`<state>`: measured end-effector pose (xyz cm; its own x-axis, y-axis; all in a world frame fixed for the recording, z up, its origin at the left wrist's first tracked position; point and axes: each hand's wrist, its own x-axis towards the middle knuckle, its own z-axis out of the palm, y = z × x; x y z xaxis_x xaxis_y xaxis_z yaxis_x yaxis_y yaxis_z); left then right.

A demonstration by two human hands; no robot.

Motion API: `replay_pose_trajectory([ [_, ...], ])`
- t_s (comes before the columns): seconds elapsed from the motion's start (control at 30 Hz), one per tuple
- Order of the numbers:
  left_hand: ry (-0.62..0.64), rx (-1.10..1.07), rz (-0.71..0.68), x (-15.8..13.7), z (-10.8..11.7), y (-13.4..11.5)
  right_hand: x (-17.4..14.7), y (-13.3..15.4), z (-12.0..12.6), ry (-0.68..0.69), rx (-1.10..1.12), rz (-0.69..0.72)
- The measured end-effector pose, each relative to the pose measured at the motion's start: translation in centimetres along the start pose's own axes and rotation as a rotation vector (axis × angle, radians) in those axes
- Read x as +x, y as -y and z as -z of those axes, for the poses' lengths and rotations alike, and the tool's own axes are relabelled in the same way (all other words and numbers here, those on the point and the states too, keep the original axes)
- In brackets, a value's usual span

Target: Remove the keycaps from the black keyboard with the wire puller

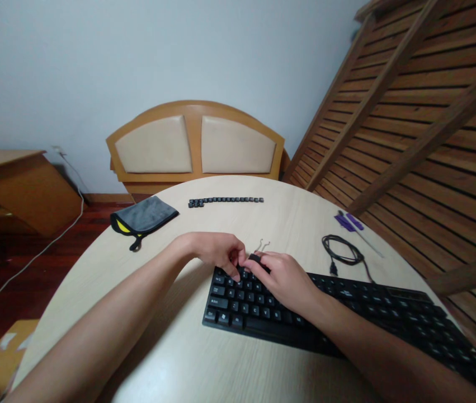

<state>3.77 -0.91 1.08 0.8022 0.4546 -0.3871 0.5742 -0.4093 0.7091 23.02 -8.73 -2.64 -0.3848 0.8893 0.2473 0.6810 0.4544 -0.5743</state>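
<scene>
A black keyboard lies on the table with its left end in front of me. My left hand is over its upper left keys, fingers bent and closed near the fingertips of the other hand. Whatever they pinch, if anything, is hidden. My right hand rests over the keys, closed around the black handle of a keycap puller. The puller's two thin wire prongs point away from me, beyond the keyboard's top edge. Several loose black keycaps stand in a row at the far side, with a short second row at its left.
A folded grey cloth with black trim lies at the left of the round table. On the right are a coiled black cable and a purple brush-like item. A wooden headboard and slatted wooden panel stand behind.
</scene>
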Motion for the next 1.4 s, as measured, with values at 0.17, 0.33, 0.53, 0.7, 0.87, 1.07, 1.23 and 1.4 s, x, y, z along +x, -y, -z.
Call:
replay_pose_trajectory([
  [0.17, -0.051, 0.105, -0.023, 0.3, -0.4, -0.4, 0.4, -0.8, -0.3, 0.031, 0.319, -0.088],
  [0.33, -0.051, 0.135, -0.020, 0.3, -0.4, -0.6, 0.7, -1.6, -0.7, 0.025, 0.521, -0.143],
  [0.53, -0.099, 0.052, -0.099, -0.3, 0.1, -1.2, 1.1, -1.8, -0.5, -0.115, 0.606, -0.263],
  [0.7, -0.173, 0.018, -0.173, -0.1, 0.4, -1.1, 1.4, -2.1, -0.4, -0.152, 0.711, -0.340],
  [0.87, -0.303, -0.002, -0.264, 0.2, 0.3, -1.0, 1.6, -2.2, -0.2, -0.215, 0.768, -0.355],
  [1.07, -0.332, 0.086, -0.452, 0.1, 0.5, -1.0, 1.9, -2.4, -0.2, -0.287, 0.802, -0.357],
  [1.23, -0.345, 0.201, -0.532, 0.1, 0.7, -1.1, 1.8, -2.3, -0.1, -0.288, 0.818, -0.387],
  [1.4, -0.346, 0.273, -0.550, 0.1, 0.7, -1.2, 1.8, -2.4, -0.2, -0.251, 0.829, -0.423],
])
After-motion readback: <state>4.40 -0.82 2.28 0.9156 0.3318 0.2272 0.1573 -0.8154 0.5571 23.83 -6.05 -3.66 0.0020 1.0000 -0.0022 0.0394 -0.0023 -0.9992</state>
